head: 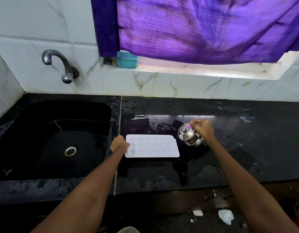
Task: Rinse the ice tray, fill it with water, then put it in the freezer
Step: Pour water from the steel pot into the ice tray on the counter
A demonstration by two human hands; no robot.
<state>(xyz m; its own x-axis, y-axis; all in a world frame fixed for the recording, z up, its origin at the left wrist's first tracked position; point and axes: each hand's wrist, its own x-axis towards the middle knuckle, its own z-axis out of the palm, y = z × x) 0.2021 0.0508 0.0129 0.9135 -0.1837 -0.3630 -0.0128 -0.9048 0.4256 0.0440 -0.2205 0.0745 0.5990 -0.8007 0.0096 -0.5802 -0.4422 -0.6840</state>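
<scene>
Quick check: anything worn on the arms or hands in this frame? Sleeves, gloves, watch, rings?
Nothing visible. The left hand and right hand are bare, with no gloves. Both forearms are uncovered as far as the frame's lower edge; no sleeves, watch or bracelets show. Rings are too small to tell.

Wet black countertop (pixel 246 148) under ice tray (pixel 152 146), steel pot (pixel 189 135)

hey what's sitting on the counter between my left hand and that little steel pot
The white ice tray, seen in the head view. Your left hand grips its left edge; the steel pot sits tilted just past its right end.
</scene>
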